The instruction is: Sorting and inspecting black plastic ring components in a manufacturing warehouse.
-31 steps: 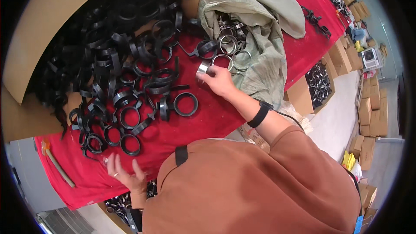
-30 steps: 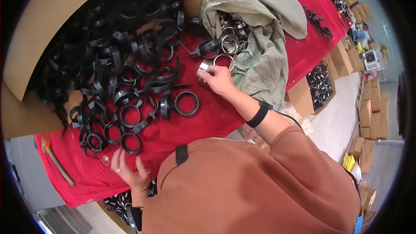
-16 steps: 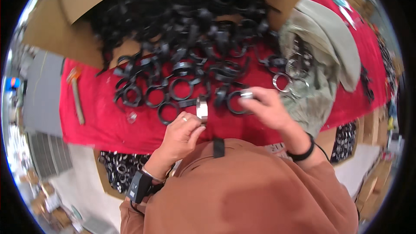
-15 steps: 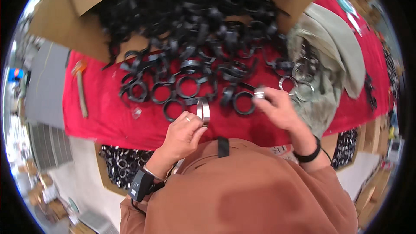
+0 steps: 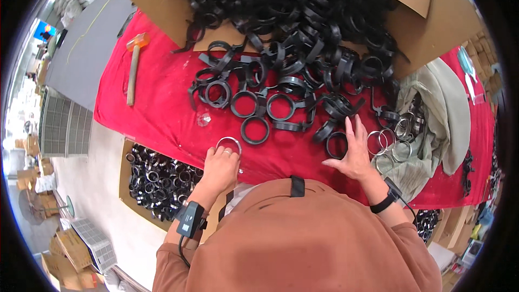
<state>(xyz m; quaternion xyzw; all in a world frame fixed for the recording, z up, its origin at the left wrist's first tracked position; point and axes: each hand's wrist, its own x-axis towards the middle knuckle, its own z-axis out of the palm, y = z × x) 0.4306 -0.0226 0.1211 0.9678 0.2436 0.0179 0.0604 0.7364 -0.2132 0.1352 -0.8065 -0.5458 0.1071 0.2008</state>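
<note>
My left hand (image 5: 220,168) is closed on a thin silver metal ring (image 5: 230,139), low over the near edge of the red cloth. The ring's upper arc shows past my fingers; the rest is hidden. To the right, my right hand (image 5: 352,156) is open, thumb and fingers apart, with nothing visible in it. Its nearest thing is a black plastic ring (image 5: 328,153) lying between thumb and fingertips. Other black rings with arms (image 5: 281,120) lie in a loose row across the cloth. Several loose silver rings (image 5: 374,152) rest just right of my right hand.
Behind, a tipped cardboard box (image 5: 427,38) spills a heap of black ring parts (image 5: 303,16). A mallet (image 5: 132,75) lies at left, a grey-green cloth (image 5: 451,124) at right. Below the table's left edge stands a carton of rings (image 5: 127,184). The red cloth (image 5: 162,113) covers the table.
The view has shifted. My left hand has moved left and lower with the silver ring. My right hand has opened; the silver piece seen at its fingertips before no longer shows there.
</note>
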